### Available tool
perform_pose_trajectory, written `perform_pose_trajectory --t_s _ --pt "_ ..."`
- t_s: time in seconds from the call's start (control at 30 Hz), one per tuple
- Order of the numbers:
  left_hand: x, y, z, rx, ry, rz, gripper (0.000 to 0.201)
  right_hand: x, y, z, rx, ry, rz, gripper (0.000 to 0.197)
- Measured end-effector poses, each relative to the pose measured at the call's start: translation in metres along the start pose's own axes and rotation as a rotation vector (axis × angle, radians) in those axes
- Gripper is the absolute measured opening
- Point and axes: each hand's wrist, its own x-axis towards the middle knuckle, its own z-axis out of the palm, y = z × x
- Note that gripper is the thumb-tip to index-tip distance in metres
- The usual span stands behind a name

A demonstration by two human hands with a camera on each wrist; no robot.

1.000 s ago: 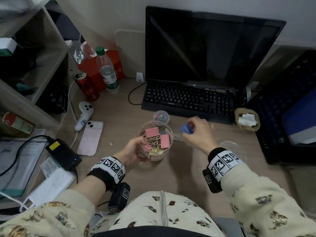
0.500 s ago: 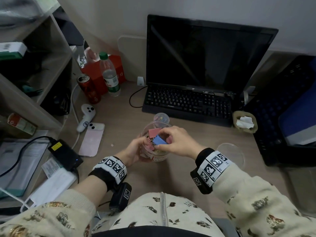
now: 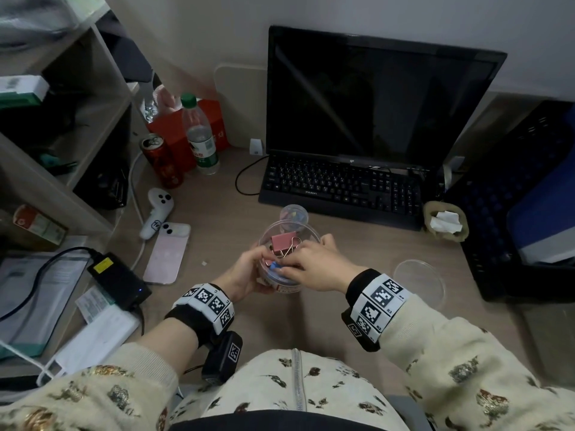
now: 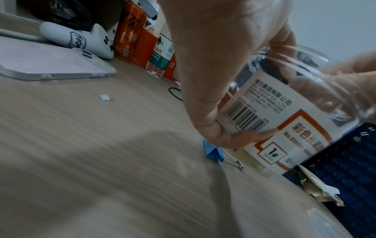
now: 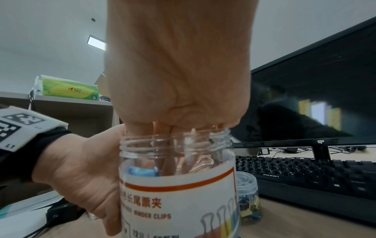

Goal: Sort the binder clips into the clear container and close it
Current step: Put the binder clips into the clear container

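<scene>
A clear labelled jar stands open on the desk in front of me. My left hand grips its side. The fingers of my right hand reach down through its mouth and pinch a blue binder clip inside. A pink clip with gold handles sits higher in the jar. In the left wrist view another blue clip lies on the desk just past the jar. The jar's clear lid lies flat to the right.
A small clear tub of tiny clips stands just behind the jar, before the keyboard. A pink phone, a white controller, a can and a bottle sit left. A dark crate stands right.
My right hand carried the blue clip from near the keyboard to the jar and has lowered it inside. The left hand kept its hold on the jar.
</scene>
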Motion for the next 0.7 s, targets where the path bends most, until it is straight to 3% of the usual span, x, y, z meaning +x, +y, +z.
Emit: perform_pose_trajectory --t_s 0.2,0.37,0.43,0.5,0.57,0.7 --pt "0.004 -0.001 -0.002 -0.013 0.003 -0.014 0.036 0.002 0.01 0.005 0.106 0.085 -0.006 0.032" --pt "0.011 -0.001 -0.014 -0.065 0.073 -0.003 0.045 -0.003 0.035 -0.008 0.314 0.54 0.152 0.022" --pt "0.013 0.0 -0.023 -0.089 0.107 -0.011 0.043 -0.004 0.053 -0.008 0.314 0.634 0.232 0.021" --pt "0.015 0.001 -0.03 -0.141 0.132 -0.003 0.039 -0.001 0.074 0.002 0.328 0.577 0.318 0.019" --pt "0.016 0.002 -0.035 -0.187 0.158 0.022 0.032 0.003 0.088 0.017 0.351 0.4 0.377 0.019" --pt "0.016 0.004 -0.044 -0.234 0.212 0.048 0.031 0.005 0.094 0.047 0.241 0.044 0.411 0.046"
